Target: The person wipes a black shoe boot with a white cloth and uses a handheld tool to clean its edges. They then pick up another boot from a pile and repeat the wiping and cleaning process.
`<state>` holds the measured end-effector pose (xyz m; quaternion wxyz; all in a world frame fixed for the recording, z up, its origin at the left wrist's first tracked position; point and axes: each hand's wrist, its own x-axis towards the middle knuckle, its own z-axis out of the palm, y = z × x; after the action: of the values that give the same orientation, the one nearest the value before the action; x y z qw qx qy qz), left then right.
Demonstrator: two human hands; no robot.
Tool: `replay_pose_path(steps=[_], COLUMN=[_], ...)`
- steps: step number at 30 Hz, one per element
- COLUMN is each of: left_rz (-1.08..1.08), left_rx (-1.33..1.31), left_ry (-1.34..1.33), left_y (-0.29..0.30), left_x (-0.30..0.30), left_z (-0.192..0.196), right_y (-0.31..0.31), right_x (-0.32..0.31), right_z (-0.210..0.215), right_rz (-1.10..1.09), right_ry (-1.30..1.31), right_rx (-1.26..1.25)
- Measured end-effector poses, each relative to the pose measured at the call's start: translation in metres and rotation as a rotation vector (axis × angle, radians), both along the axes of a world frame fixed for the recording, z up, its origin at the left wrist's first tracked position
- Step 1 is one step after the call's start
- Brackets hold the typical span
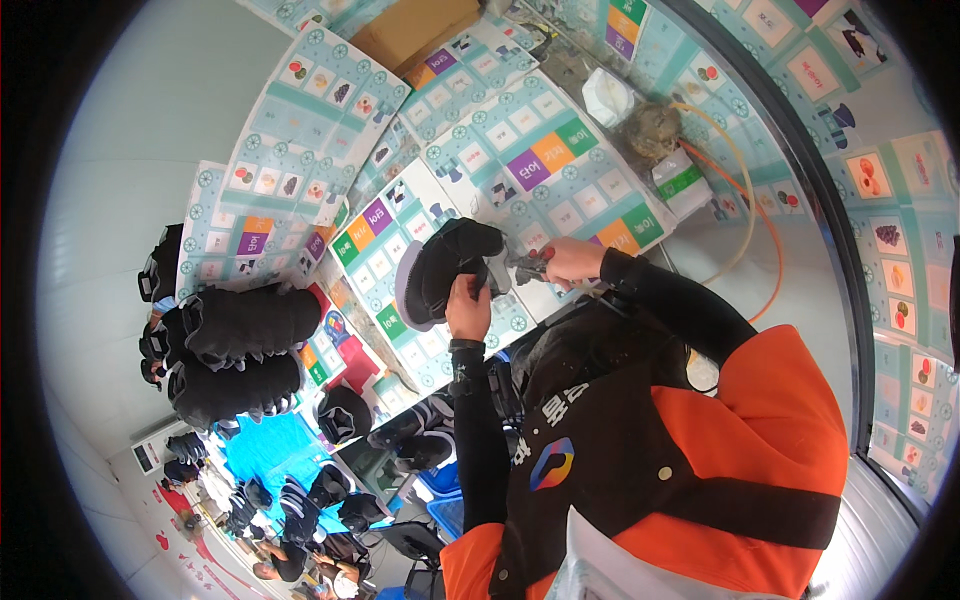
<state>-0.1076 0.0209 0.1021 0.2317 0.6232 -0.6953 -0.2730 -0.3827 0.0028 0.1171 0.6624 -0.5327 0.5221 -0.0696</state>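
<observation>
A black cap with a grey brim is held over the patterned worktable. My left hand grips the cap's near edge, its fingers closed on the black fabric. On the cap's right side, my right hand is wrapped round a grey metal hand tool with a bit of red. The tool points left toward the cap; its exact kind is not clear, and the fingers partly hide it.
Stacks of black caps stand at the left, and one cap sits near the table's lower edge. At right, an orange hose hangs beside a white-and-green package. A cardboard box lies at the back. Other people are at lower left.
</observation>
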Motion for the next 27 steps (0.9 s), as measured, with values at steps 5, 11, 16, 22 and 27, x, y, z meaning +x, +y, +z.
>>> replay_pose_path(steps=[5, 11, 16, 22, 27], left_rz=[0.236, 0.436, 0.409, 0.464, 0.335], left_rx=[-0.304, -0.119, -0.065, -0.016, -0.167], left_ry=[0.089, 0.312, 0.622, 0.984, 0.656], left_y=[-0.014, 0.008, 0.033, 0.037, 0.048], left_x=[0.024, 0.065, 0.056, 0.05, 0.071], left_z=[0.016, 0.059, 0.067, 0.068, 0.063], right_y=[0.002, 0.008, -0.008, 0.001, -0.005], right_x=[-0.023, -0.038, 0.012, 0.057, 0.055], right_z=[-0.044, -0.088, -0.017, 0.068, 0.022], right_rz=[-0.103, -0.182, -0.192, -0.348, -0.374], right_ry=[0.266, 0.739, 0.042, 0.015, -0.101], right_rx=[-0.511, -0.805, -0.804, -0.701, -0.633])
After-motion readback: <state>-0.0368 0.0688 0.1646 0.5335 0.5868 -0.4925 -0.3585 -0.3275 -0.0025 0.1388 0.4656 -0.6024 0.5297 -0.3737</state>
